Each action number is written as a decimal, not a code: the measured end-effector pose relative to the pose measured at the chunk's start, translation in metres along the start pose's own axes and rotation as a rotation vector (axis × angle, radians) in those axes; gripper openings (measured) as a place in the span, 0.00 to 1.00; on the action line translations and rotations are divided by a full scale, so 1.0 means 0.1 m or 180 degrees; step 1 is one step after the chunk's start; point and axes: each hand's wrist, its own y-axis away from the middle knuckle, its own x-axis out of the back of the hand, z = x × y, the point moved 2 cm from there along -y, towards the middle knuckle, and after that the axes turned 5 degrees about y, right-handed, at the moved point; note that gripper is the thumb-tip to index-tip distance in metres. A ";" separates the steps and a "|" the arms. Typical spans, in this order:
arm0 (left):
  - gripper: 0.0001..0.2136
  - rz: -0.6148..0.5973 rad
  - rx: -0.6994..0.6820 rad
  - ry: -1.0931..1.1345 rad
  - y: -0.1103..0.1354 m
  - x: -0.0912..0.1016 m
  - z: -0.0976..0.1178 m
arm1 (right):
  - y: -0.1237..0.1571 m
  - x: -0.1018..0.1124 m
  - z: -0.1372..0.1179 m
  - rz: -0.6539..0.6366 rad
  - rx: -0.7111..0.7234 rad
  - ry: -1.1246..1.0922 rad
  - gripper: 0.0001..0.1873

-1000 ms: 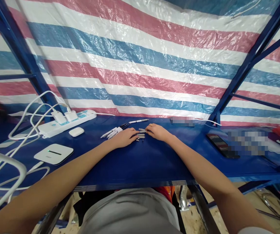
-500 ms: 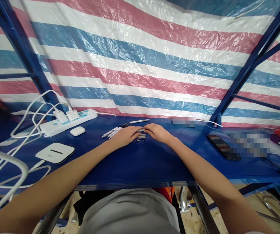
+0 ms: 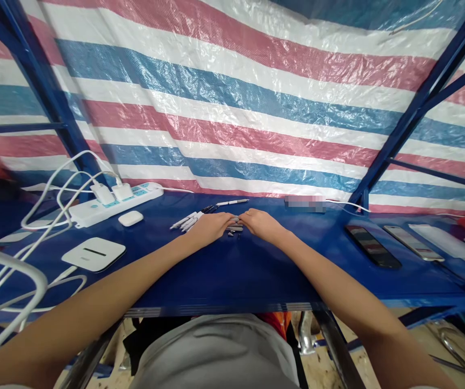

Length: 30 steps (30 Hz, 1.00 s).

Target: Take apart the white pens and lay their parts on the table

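Note:
My left hand (image 3: 213,225) and my right hand (image 3: 263,225) meet over the blue table, fingers bent and closed. A small grey cylindrical piece (image 3: 236,219) is pinched between their fingertips; its ends are hidden. Just below the fingertips lie more short grey tubes (image 3: 234,228), with a few tiny dark parts (image 3: 231,234) nearer me. Left of my left hand rests a bundle of white pens (image 3: 186,221) with dark ends, partly covered by that hand. One more white pen (image 3: 232,202) lies behind both hands.
On the left are a white power strip (image 3: 119,202) with plugs and looped cables, a white rounded case (image 3: 131,218) and a flat white device (image 3: 93,254). To the right lie a black phone (image 3: 372,246) and another phone (image 3: 413,243). Striped sheeting (image 3: 232,108) hangs behind the table (image 3: 232,275).
My fingertips have come closer together around the grey piece. The grey tubes, tiny parts and pens stay where they were on the table.

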 end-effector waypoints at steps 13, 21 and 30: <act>0.15 -0.0091 0.0114 0.0249 0.00 0.10 -0.04 | 0.00 0.10 -0.01 0.0095 -0.0373 -0.0693 0.21; 0.14 -0.0194 0.0054 0.0160 0.02 0.10 -0.03 | 0.00 0.05 -0.01 0.0089 -0.0459 -0.1183 0.13; 0.15 -0.0215 0.0071 0.0155 0.02 0.09 -0.05 | -0.02 0.04 -0.02 0.0059 -0.0459 -0.1334 0.14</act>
